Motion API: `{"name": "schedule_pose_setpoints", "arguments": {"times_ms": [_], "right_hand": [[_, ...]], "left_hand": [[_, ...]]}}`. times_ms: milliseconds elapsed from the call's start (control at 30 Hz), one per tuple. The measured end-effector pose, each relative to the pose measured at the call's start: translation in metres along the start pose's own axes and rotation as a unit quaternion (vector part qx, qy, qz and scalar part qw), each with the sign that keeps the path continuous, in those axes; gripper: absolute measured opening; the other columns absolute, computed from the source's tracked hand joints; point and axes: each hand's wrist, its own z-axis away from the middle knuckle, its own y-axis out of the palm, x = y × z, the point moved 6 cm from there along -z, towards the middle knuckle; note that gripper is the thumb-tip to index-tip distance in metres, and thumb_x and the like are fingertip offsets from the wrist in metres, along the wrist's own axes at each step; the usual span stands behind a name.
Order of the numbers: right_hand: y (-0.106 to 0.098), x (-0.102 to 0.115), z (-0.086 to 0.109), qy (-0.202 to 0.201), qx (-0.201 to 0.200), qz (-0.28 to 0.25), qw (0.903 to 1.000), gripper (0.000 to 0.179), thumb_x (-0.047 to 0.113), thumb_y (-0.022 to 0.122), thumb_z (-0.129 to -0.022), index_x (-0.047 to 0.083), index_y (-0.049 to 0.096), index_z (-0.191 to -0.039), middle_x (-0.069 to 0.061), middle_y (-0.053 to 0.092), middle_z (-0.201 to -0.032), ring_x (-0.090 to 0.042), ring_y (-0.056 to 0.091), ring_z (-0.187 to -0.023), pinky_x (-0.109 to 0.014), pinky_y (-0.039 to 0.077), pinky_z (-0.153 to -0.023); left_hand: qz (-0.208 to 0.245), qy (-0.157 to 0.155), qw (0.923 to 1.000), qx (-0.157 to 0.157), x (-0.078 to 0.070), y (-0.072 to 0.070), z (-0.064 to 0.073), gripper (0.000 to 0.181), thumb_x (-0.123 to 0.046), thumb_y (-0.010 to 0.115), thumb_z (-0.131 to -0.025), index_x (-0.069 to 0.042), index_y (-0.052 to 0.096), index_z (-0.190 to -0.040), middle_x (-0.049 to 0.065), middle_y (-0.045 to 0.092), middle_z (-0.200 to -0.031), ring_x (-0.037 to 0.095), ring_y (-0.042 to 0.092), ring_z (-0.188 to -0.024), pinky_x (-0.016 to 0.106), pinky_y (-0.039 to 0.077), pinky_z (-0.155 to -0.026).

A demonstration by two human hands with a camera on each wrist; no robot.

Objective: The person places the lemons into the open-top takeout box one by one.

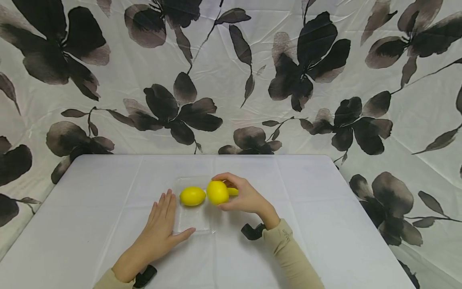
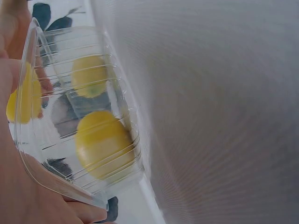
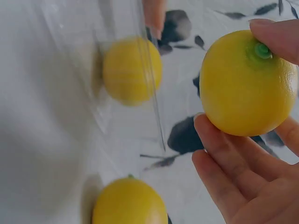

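Observation:
My right hand (image 1: 246, 197) holds a yellow lemon (image 1: 217, 192) between thumb and fingertips, raised over the right side of a clear plastic container (image 1: 193, 220). Its green stem end (image 3: 263, 50) shows in the right wrist view. Inside the container lies a second lemon (image 1: 193, 196). A third lemon (image 3: 131, 203) sits outside the container, mostly hidden by the right hand in the head view. My left hand (image 1: 159, 230) rests along the container's left side with straight fingers, its thumb spread along the near edge.
A white cloth covers the table (image 1: 97, 192). Behind it hangs a white curtain (image 1: 245, 132) with dark flowers. A black wrist device (image 1: 252, 232) is at the right wrist, and another (image 1: 145, 277) at the left.

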Motion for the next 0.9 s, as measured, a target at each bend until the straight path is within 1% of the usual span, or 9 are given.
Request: {"name": "schedule_pose_setpoints", "arguments": {"times_ms": [100,167,233,333,400,500,567,733,900], "right_hand": [[0.014,0.005,-0.002,-0.003,0.018,0.025,0.9995,0.066,0.01,0.085,-0.072,0.018,0.057,-0.132,0.009,0.06,-0.127,-0.015,0.056,-0.113,-0.04,0.045,-0.105],[0.023,0.008,-0.002,-0.003,0.031,0.044,0.9986,0.066,0.011,0.085,-0.072,0.017,0.057,-0.131,0.009,0.06,-0.128,-0.012,0.054,-0.114,-0.039,0.044,-0.105],[0.032,0.01,-0.002,0.0,0.043,0.059,0.9973,0.066,0.011,0.085,-0.072,0.015,0.057,-0.131,0.008,0.06,-0.129,-0.011,0.053,-0.114,-0.04,0.044,-0.104],[0.042,0.012,-0.003,0.003,0.059,0.096,0.9936,0.065,0.013,0.085,-0.072,0.011,0.057,-0.131,0.004,0.06,-0.129,-0.011,0.053,-0.113,-0.037,0.043,-0.104],[0.046,0.014,-0.003,0.004,0.066,0.126,0.9898,0.064,0.016,0.084,-0.073,0.01,0.057,-0.13,0.003,0.061,-0.127,-0.011,0.053,-0.112,-0.041,0.038,-0.109],[0.051,0.015,-0.002,0.008,0.076,0.178,0.981,0.063,0.021,0.085,-0.073,0.011,0.057,-0.129,0.003,0.062,-0.126,-0.009,0.054,-0.11,-0.045,0.027,-0.117],[0.054,0.016,0.0,0.013,0.083,0.208,0.9745,0.063,0.023,0.085,-0.074,0.011,0.057,-0.13,0.004,0.062,-0.127,-0.008,0.055,-0.112,-0.049,0.019,-0.119],[0.065,0.017,0.002,0.014,0.106,0.269,0.9571,0.064,0.03,0.082,-0.076,0.013,0.057,-0.132,0.006,0.062,-0.13,-0.008,0.054,-0.124,-0.052,0.018,-0.119],[0.073,0.017,0.006,0.008,0.121,0.316,0.9408,0.066,0.036,0.078,-0.08,0.013,0.054,-0.137,0.004,0.061,-0.134,-0.012,0.052,-0.128,-0.056,0.019,-0.118]], "left_hand": [[-0.001,0.004,1.0,-0.002,0.001,0.0,0.001,0.112,-0.067,0.057,-0.089,0.012,0.01,-0.153,0.029,0.0,-0.162,0.047,0.003,-0.148,0.06,0.004,-0.118],[-0.002,0.009,0.9999,-0.006,0.001,0.001,0.001,0.111,-0.067,0.057,-0.089,0.012,0.011,-0.153,0.029,0.001,-0.162,0.047,0.003,-0.148,0.061,0.005,-0.117],[-0.003,0.011,0.9999,-0.007,0.002,0.001,0.002,0.112,-0.067,0.057,-0.089,0.012,0.011,-0.153,0.029,0.001,-0.162,0.047,0.004,-0.148,0.062,0.006,-0.117],[-0.004,0.014,0.9999,-0.007,0.003,0.002,0.002,0.112,-0.067,0.058,-0.089,0.012,0.011,-0.153,0.029,0.001,-0.162,0.047,0.004,-0.148,0.062,0.007,-0.117],[-0.005,0.013,0.9999,-0.006,0.003,0.003,0.002,0.112,-0.067,0.058,-0.089,0.012,0.011,-0.153,0.029,0.001,-0.162,0.047,0.003,-0.148,0.062,0.006,-0.117],[-0.006,0.012,0.9999,-0.007,0.001,0.003,0.004,0.112,-0.067,0.058,-0.089,0.012,0.011,-0.153,0.029,0.001,-0.162,0.047,0.004,-0.148,0.062,0.006,-0.117],[-0.006,0.012,0.9999,-0.009,0.0,0.004,0.005,0.112,-0.066,0.058,-0.089,0.012,0.011,-0.153,0.03,0.002,-0.161,0.048,0.004,-0.148,0.063,0.007,-0.116],[-0.007,0.011,0.9998,-0.012,-0.004,0.004,0.009,0.111,-0.065,0.059,-0.089,0.013,0.012,-0.152,0.032,0.002,-0.16,0.048,0.004,-0.147,0.064,0.008,-0.116],[-0.005,0.009,0.9998,-0.016,-0.008,0.005,0.012,0.11,-0.064,0.059,-0.09,0.013,0.012,-0.152,0.031,0.002,-0.161,0.048,0.004,-0.147,0.062,0.006,-0.117]]}}
